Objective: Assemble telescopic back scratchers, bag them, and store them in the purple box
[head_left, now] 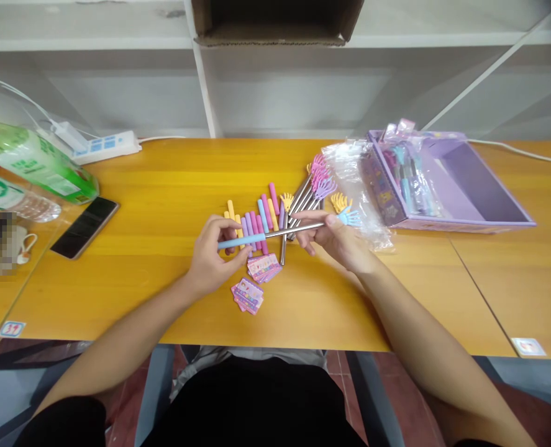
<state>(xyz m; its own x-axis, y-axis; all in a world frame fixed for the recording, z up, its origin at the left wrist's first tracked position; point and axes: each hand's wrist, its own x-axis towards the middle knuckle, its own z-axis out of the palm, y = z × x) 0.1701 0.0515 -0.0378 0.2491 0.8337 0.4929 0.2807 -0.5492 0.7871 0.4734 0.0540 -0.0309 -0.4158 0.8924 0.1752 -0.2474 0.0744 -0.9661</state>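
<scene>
Across the desk, my two hands hold one back scratcher level. My left hand is closed on its light blue handle. My right hand pinches the metal rod near its other end, just by a light blue claw head; my fingers hide where the two meet. Behind and between my hands lie loose coloured handles in yellow, purple, pink and blue. A bundle of metal rods with pink and purple claw heads rests beyond my right hand. Printed cards lie in two small stacks below.
A purple box holding bagged back scratchers stands at the right, with clear plastic bags beside it. On the left are a phone, bottles and a power strip. A cardboard box sits on the shelf above.
</scene>
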